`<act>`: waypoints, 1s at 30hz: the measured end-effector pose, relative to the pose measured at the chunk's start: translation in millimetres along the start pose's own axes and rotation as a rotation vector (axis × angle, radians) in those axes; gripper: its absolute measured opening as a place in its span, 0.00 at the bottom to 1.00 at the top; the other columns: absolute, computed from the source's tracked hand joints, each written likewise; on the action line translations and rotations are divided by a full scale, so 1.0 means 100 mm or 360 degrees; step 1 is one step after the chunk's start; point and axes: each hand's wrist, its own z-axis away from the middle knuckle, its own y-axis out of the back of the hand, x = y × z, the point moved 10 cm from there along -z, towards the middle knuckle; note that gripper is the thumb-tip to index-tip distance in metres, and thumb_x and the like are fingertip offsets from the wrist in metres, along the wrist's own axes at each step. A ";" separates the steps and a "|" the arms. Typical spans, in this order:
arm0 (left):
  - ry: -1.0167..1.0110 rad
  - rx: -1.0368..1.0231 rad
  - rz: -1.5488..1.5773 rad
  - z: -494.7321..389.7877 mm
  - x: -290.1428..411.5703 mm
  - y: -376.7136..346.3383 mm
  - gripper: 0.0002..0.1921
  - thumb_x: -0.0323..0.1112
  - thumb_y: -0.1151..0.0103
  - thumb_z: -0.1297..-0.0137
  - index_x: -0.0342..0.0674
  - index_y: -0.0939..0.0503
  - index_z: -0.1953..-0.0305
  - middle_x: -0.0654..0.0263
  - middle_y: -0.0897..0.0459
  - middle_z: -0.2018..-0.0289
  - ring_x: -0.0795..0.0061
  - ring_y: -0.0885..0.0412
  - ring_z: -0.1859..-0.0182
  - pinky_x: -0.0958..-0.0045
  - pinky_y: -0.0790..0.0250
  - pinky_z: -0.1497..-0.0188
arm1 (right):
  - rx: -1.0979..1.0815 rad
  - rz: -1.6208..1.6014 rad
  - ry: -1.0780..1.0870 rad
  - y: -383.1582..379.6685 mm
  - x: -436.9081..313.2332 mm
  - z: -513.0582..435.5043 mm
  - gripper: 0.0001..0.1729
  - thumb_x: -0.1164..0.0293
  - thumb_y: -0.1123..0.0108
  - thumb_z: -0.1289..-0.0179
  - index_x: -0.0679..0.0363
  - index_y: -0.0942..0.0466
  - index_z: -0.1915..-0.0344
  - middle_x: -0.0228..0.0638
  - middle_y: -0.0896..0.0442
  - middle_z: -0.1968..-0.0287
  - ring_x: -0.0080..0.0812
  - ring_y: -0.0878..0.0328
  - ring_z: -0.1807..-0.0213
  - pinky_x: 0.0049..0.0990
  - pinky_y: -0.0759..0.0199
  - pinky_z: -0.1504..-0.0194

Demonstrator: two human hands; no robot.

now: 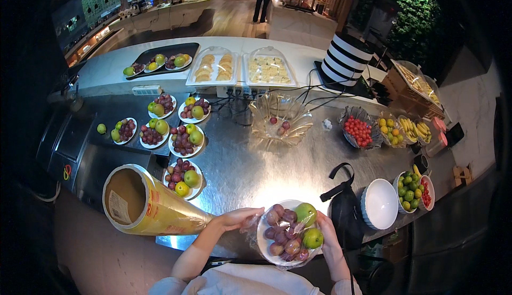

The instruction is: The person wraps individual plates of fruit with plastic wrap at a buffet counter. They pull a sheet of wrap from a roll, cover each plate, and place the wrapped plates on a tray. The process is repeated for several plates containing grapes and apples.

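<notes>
Between my hands, close to my body, is a white plate of fruit with red grapes, a green pear or apple and a green citrus fruit under clear plastic film. My right hand grips the plate's right edge, its fingers partly hidden beneath. At the left side my left hand holds gathered film beside the rim. A large yellow roll of cling film with a cardboard core lies left of the plate, next to my left forearm. Beyond it, several plates of grapes and green fruit stand on the steel counter.
A clear fluted bowl holds a few grapes. To the right are a black bag, an upright-tilted white bowl, bowls of limes and cherry tomatoes. Covered pastry trays and cables line the back ledge. A person stands far off.
</notes>
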 end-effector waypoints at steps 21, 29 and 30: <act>-0.0582 0.1029 -0.0365 0.53 0.37 0.36 0.11 0.43 0.50 0.34 0.43 0.28 0.70 0.76 0.31 0.83 0.88 0.40 0.83 0.86 0.49 0.82 | -0.0073 -0.0053 0.0042 -0.26 0.26 0.09 0.14 0.65 0.58 0.30 0.62 0.28 0.65 0.27 0.26 0.67 0.16 0.32 0.65 0.18 0.36 0.63; -0.1033 -0.0534 0.1163 0.12 0.02 -0.60 0.08 0.38 0.50 0.37 0.42 0.25 0.64 0.61 0.24 0.65 0.73 0.25 0.67 0.70 0.32 0.59 | -0.0106 -0.0155 0.0089 -0.47 0.27 0.01 0.13 0.66 0.56 0.31 0.62 0.27 0.64 0.28 0.24 0.68 0.19 0.29 0.68 0.19 0.33 0.64; -0.1239 -0.1090 0.1320 0.25 0.08 -0.82 0.09 0.40 0.51 0.36 0.42 0.24 0.64 0.59 0.24 0.64 0.72 0.24 0.68 0.67 0.31 0.57 | -0.0085 -0.0166 0.0080 -0.53 0.25 0.01 0.13 0.66 0.56 0.32 0.62 0.27 0.64 0.28 0.24 0.68 0.19 0.29 0.67 0.20 0.32 0.64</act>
